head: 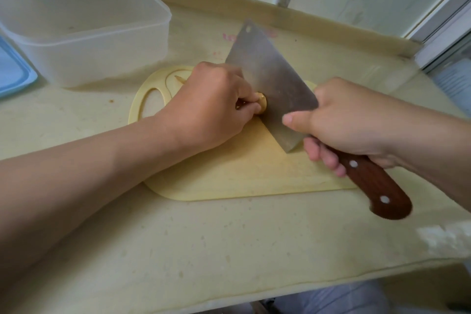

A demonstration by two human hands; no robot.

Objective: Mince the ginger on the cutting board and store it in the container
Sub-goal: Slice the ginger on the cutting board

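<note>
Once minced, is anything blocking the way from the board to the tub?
Nothing visible: bare counter lies between the yellow cutting board and the open translucent plastic container; its blue lid lies off, beside it.

a pale yellow countertop (229, 245) carries a yellow cutting board (229, 176). a translucent plastic container (84, 30) sits at its back left, a blue lid (12, 69) beside it
</note>
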